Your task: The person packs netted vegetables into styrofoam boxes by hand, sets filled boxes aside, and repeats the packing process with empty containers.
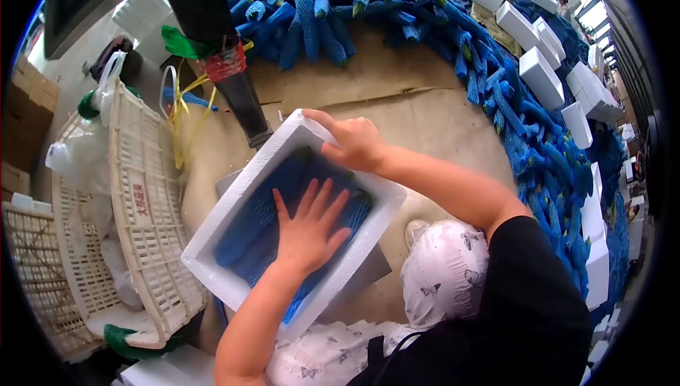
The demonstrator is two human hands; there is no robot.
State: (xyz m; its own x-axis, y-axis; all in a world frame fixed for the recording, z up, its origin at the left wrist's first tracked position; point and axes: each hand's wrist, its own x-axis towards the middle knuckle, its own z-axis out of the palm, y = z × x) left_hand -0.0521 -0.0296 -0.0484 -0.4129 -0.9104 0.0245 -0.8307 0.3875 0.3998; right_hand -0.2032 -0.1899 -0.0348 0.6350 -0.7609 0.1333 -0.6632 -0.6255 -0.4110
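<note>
A white foam box [248,166] stands tilted in front of me, with blue net-wrapped produce [249,226] packed inside it. My left hand [308,226] lies spread over the produce, its fingers apart. At the box's top corner, my right hand [354,142] grips the rim, with the index finger stretched along the corner and the thumb on the inner side. Beneath the box, part of a grey flat surface [368,269] shows.
Blue net-wrapped pieces [496,95] are piled in an arc behind and to the right. White plastic crates [149,223] stand at left. A dark post [241,99] rises behind the box. White foam boxes [542,78] lie at right; people are far off.
</note>
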